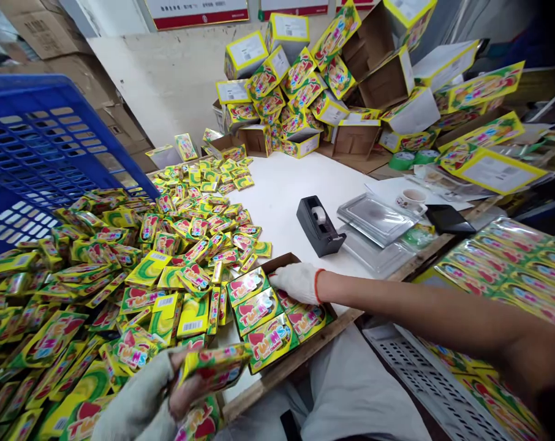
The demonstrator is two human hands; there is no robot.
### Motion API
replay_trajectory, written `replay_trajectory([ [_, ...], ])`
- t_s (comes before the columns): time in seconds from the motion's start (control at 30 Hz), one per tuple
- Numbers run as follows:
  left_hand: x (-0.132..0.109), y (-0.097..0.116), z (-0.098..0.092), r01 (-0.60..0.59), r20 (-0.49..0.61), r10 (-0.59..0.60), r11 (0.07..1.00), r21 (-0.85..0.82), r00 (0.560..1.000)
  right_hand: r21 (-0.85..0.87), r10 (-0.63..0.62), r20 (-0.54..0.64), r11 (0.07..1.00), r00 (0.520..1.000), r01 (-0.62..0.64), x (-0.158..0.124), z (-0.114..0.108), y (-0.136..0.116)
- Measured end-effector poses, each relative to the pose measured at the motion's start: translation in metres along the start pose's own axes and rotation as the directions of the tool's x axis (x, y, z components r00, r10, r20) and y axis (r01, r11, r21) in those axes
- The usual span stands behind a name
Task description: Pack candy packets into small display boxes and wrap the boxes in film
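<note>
My left hand (pixel 155 392), in a worn whitish glove with bare fingertips, grips a small yellow-green "TWINS" box (pixel 215 366) above the table's front edge. Another such box shows just below it; I cannot tell whether it is held too. My right hand (pixel 298 282), in a white glove with an orange cuff, reaches into an open carton (pixel 282 262). Its fingertips are hidden among the boxes there. Flat "TWINS" boxes (pixel 271 339) lie in rows in this carton, faces up. A big heap of loose small boxes (pixel 167 269) spreads beside it on the left.
A blue plastic crate (pixel 66 135) tilts over the heap. A black tape dispenser (pixel 321 226), clear plastic trays (pixel 376 217) and a cup (pixel 411 199) stand on the white table (pixel 277 190). Empty cartons (pixel 300 92) pile up behind. Wrapped packs (pixel 511 269) sit at right.
</note>
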State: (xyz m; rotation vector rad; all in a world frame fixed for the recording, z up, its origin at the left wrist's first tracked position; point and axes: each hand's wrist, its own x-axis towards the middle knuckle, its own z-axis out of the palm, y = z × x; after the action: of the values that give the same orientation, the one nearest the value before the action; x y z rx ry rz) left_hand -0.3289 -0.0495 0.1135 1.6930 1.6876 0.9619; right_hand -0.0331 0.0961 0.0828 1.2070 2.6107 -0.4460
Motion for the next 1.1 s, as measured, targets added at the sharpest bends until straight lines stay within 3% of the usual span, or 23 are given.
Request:
replay_trajectory([
  [0.03,0.003,0.01,0.009,0.132,-0.108,-0.152,0.976,-0.174,0.982,0.038,-0.005,0.001,0.999,1.0,0.005,-0.003,-0.001,0.003],
  [0.1,0.013,0.031,0.03,0.268,-0.09,-0.344,0.846,-0.461,0.935,0.11,-0.004,0.008,0.994,1.0,0.003,-0.009,-0.007,0.009],
  [0.2,0.032,0.054,0.059,0.326,0.071,-0.36,0.722,-0.611,0.93,0.367,0.012,-0.128,0.93,0.992,0.036,-0.021,-0.021,0.009],
  [0.23,0.037,0.058,0.068,0.317,0.095,-0.337,0.7,-0.64,0.937,0.505,0.038,-0.212,0.86,0.977,0.076,-0.025,-0.026,0.007],
  [0.3,0.044,0.065,0.082,0.269,0.101,-0.287,0.643,-0.717,0.953,0.768,0.121,-0.294,0.62,0.948,0.159,-0.033,-0.035,-0.001],
  [0.37,0.049,0.072,0.094,0.215,0.097,-0.234,0.555,-0.804,0.967,0.905,0.143,-0.241,0.391,0.96,0.169,-0.038,-0.041,-0.008],
  [0.4,0.051,0.076,0.098,0.206,0.103,-0.22,0.522,-0.828,0.97,0.924,0.158,-0.232,0.343,0.96,0.167,-0.04,-0.044,-0.01],
  [0.43,0.053,0.08,0.101,0.2,0.1,-0.213,0.523,-0.829,0.972,0.914,0.204,-0.278,0.358,0.939,0.193,-0.041,-0.048,-0.011],
  [0.47,0.056,0.084,0.103,0.191,0.092,-0.199,0.563,-0.804,0.976,0.859,0.258,-0.386,0.451,0.886,0.243,-0.043,-0.052,-0.01],
  [0.5,0.058,0.087,0.104,0.167,0.073,-0.171,0.641,-0.749,0.983,0.744,0.276,-0.532,0.603,0.801,0.286,-0.045,-0.057,-0.009],
  [0.53,0.061,0.09,0.105,0.121,0.04,-0.127,0.736,-0.667,0.991,0.571,0.224,-0.665,0.767,0.712,0.293,-0.046,-0.062,-0.007],
  [0.57,0.064,0.092,0.105,0.06,0.007,-0.069,0.823,-0.565,0.998,0.362,0.096,-0.74,0.891,0.665,0.275,-0.047,-0.068,-0.004],
  [0.6,0.068,0.093,0.105,-0.003,-0.021,-0.008,0.887,-0.461,1.0,0.161,-0.059,-0.738,0.952,0.673,0.261,-0.047,-0.074,0.0],
  [0.67,0.074,0.088,0.108,-0.085,-0.051,0.074,0.956,-0.279,0.996,-0.059,-0.249,-0.573,0.963,0.781,0.263,-0.043,-0.083,0.008],
  [0.73,0.077,0.077,0.114,-0.134,-0.054,0.13,0.988,-0.074,0.99,-0.041,-0.233,-0.398,0.971,0.887,0.237,-0.032,-0.086,0.019],
  [0.8,0.074,0.062,0.123,-0.209,0.006,0.214,0.948,0.241,0.977,0.007,-0.158,-0.234,0.986,0.959,0.164,-0.017,-0.082,0.032],
  [0.87,0.065,0.047,0.131,-0.299,0.145,0.263,0.783,0.545,0.954,-0.023,-0.117,-0.09,0.993,0.989,0.115,-0.001,-0.074,0.043],
  [0.97,0.05,0.03,0.137,-0.354,0.276,0.223,0.563,0.746,0.935,-0.108,-0.085,0.02,0.99,0.996,0.087,0.018,-0.063,0.049],
  [1.1,0.043,0.025,0.134,-0.347,0.288,0.193,0.509,0.788,0.938,-0.181,-0.067,0.055,0.981,0.996,0.076,0.035,-0.056,0.034],
])
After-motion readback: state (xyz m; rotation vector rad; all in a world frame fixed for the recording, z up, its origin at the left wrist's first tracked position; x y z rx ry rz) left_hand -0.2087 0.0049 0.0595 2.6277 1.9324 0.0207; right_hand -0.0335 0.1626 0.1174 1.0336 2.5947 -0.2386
